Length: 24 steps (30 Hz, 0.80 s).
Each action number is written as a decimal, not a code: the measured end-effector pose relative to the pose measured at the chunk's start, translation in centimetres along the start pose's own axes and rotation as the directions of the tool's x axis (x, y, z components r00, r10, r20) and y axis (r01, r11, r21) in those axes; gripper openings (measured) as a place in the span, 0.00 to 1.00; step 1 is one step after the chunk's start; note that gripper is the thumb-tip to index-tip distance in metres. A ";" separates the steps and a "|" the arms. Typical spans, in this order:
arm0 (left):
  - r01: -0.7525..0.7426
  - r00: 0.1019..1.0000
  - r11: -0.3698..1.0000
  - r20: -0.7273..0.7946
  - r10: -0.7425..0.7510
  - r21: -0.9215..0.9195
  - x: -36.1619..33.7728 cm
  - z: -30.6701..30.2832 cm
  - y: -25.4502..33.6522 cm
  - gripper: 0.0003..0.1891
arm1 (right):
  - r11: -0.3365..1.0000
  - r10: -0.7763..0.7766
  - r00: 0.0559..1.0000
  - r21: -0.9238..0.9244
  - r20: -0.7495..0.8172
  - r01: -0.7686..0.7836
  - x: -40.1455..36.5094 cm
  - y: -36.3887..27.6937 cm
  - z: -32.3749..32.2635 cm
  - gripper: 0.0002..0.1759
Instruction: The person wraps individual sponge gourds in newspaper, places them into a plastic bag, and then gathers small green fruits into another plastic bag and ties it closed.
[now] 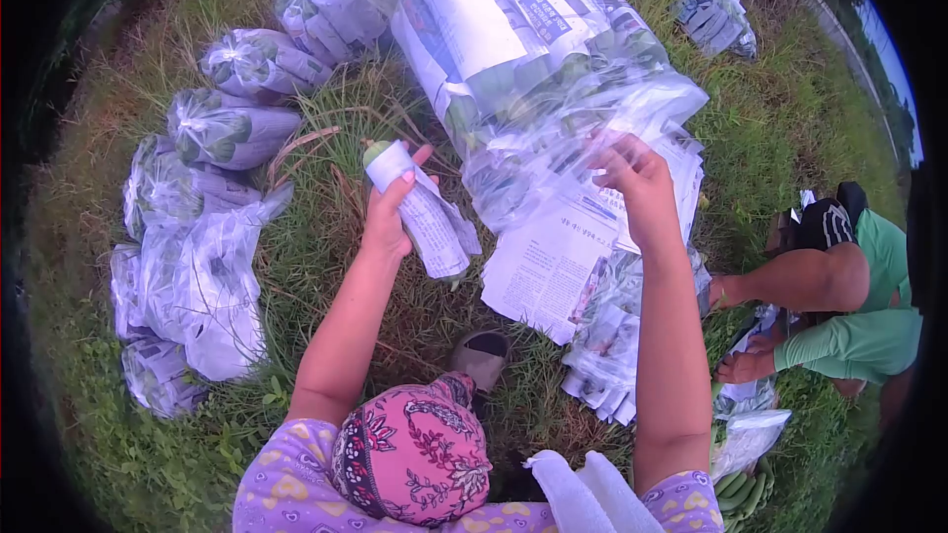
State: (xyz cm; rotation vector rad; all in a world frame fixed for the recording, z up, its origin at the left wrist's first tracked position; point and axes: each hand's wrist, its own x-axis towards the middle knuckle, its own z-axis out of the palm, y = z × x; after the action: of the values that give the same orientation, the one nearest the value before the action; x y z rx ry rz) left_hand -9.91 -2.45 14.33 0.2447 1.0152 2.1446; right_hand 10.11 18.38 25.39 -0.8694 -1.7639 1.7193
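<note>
My left hand is closed around a newspaper-wrapped green vegetable, long and cucumber-like. Its stem end sticks out at the top of the paper. At the mouth of a large clear plastic bag, my right hand has its fingers bent together on the thin film, pinching its edge. Several paper-wrapped green vegetables lie inside this bag, which rests on its side on the grass. Below the bag's mouth, loose newspaper sheets are spread on the ground, partly under the plastic.
Several filled clear bags line the left side, with a crumpled plastic bag among them. Another bundle lies at upper right. A co-worker in green crouches at right, near unwrapped green vegetables. Stacked papers lie near my right arm.
</note>
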 end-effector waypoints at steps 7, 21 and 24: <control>0.568 0.823 0.749 0.216 -0.526 -0.342 -11.1 -3.5 -9.5 0.29 | 0.920 -0.385 0.907 -0.147 -0.172 0.363 6.8 0.4 -1.8 0.16; 0.792 0.594 0.610 0.273 -0.757 -0.029 -14.6 -1.3 -12.9 0.31 | 0.918 -0.396 0.768 -0.243 -0.503 0.313 11.8 0.5 4.1 0.32; 0.786 0.598 0.618 0.272 -0.754 -0.015 -14.5 -1.4 -12.9 0.31 | 0.680 -0.701 0.657 -0.539 -0.277 0.497 12.5 1.1 2.3 0.30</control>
State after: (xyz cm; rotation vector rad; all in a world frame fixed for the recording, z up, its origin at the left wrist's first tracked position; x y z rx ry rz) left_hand 6.74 -8.01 5.86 -0.0220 0.6436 1.3153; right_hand 0.28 26.19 23.28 -0.6460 -1.8088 0.6148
